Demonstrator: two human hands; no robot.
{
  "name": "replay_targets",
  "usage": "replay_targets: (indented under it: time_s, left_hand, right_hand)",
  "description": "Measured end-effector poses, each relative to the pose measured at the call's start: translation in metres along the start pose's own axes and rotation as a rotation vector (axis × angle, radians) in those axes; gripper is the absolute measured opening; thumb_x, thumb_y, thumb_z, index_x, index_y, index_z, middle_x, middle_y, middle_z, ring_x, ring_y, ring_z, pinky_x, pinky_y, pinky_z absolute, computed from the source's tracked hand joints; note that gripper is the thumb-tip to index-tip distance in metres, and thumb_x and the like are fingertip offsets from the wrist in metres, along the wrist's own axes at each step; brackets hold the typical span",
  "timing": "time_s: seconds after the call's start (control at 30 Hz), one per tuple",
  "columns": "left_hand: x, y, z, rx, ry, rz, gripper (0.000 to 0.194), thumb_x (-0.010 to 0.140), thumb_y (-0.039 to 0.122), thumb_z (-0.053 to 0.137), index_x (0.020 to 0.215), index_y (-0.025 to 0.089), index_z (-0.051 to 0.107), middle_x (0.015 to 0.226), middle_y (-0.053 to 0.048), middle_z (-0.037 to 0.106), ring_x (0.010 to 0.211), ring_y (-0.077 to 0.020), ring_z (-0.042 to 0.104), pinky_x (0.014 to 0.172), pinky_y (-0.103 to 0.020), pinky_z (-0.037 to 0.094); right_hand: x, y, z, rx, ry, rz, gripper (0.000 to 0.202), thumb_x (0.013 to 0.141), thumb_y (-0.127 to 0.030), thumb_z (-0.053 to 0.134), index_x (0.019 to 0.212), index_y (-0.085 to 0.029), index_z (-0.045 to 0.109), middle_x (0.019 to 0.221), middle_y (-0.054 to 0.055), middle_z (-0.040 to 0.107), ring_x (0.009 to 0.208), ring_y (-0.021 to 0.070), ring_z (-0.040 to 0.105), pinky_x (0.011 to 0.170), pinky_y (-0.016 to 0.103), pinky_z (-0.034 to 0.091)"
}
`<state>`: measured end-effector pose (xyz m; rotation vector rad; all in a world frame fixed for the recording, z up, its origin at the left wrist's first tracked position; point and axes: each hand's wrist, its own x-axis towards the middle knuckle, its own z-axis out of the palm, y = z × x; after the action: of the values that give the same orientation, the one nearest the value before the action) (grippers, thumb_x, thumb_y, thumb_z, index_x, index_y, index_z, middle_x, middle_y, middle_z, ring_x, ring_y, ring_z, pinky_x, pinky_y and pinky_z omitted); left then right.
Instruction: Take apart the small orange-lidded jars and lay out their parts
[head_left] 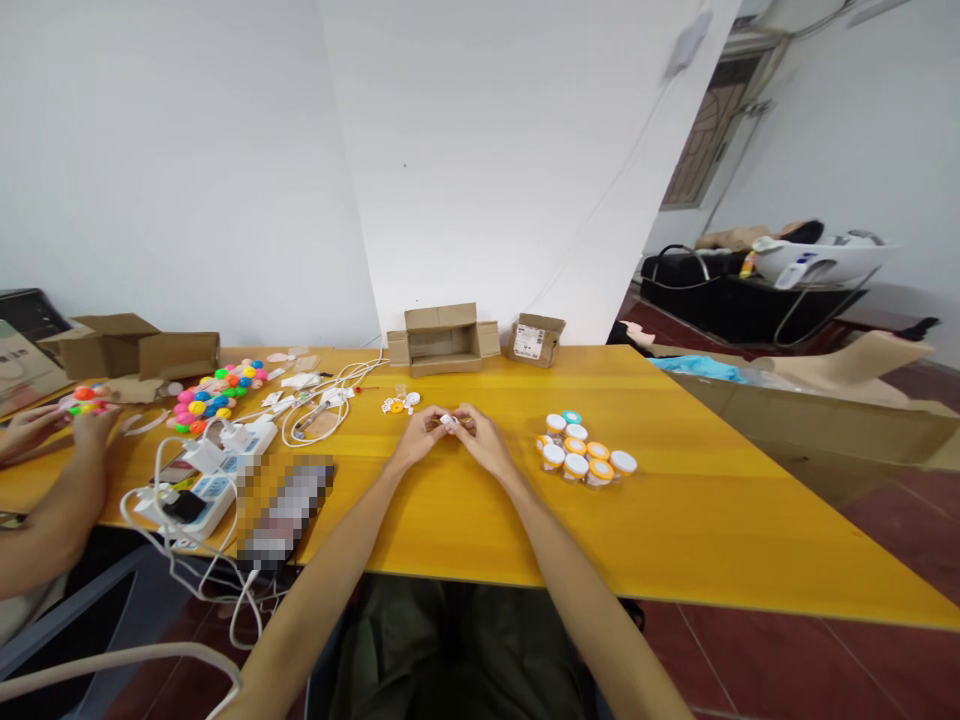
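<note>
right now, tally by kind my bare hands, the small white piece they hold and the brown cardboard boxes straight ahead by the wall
Bare left hand, bare right hand: 2
Small white piece: 1
Open brown cardboard box, smaller labelled brown cardboard box: 2
Total: 5

No legible text, brand or number is found. From where I stand, a white paper label on the small brown cardboard box bears print too fine to read; the black rectangular phone shows a blurred screen.
</note>
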<state>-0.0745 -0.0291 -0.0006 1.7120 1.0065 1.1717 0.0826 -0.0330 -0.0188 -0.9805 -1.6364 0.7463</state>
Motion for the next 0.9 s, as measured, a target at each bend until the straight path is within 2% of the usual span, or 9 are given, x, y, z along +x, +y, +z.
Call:
replay_targets:
  time_s: [0.17,0.33,0.57,0.9]
  left_hand:
    - [0.002,-0.003,-0.003,-0.08,0.018,0.043,0.028,0.071,0.04,0.08,0.081,0.018,0.067,0.093,-0.004,0.069,0.089,-0.0175,0.066,0.088,-0.032,0.051]
    - [0.001,-0.003,-0.003,-0.096,0.012,0.054,0.028,0.073,0.041,0.079,0.084,0.019,0.066,0.087,-0.003,0.069,0.089,-0.0178,0.066,0.087,-0.031,0.051]
    - [-0.001,-0.003,-0.002,-0.049,0.018,0.073,0.026,0.078,0.042,0.073,0.086,0.018,0.066,0.087,-0.003,0.07,0.086,-0.0172,0.064,0.082,-0.029,0.051]
    - [0.001,-0.005,-0.001,-0.019,-0.028,0.04,0.025,0.077,0.039,0.074,0.086,0.017,0.067,0.083,-0.002,0.069,0.078,-0.015,0.062,0.075,-0.026,0.049]
  right_hand:
    - [0.001,0.002,0.002,0.154,-0.113,0.03,0.025,0.078,-0.038,0.065,0.097,-0.022,0.064,0.094,0.003,0.07,0.083,0.0188,0.068,0.076,0.031,0.056]
    - [0.003,0.003,-0.001,0.195,-0.106,0.077,0.024,0.073,-0.037,0.069,0.092,-0.022,0.066,0.091,0.003,0.071,0.081,0.02,0.068,0.075,0.032,0.055]
    - [0.003,0.0,-0.004,0.155,-0.124,0.064,0.021,0.073,-0.035,0.069,0.088,-0.021,0.069,0.083,0.002,0.071,0.075,0.0192,0.066,0.071,0.031,0.053]
    - [0.001,-0.006,-0.009,0.205,-0.145,0.088,0.029,0.072,-0.047,0.069,0.085,-0.021,0.07,0.083,0.003,0.071,0.075,0.0191,0.065,0.071,0.031,0.053]
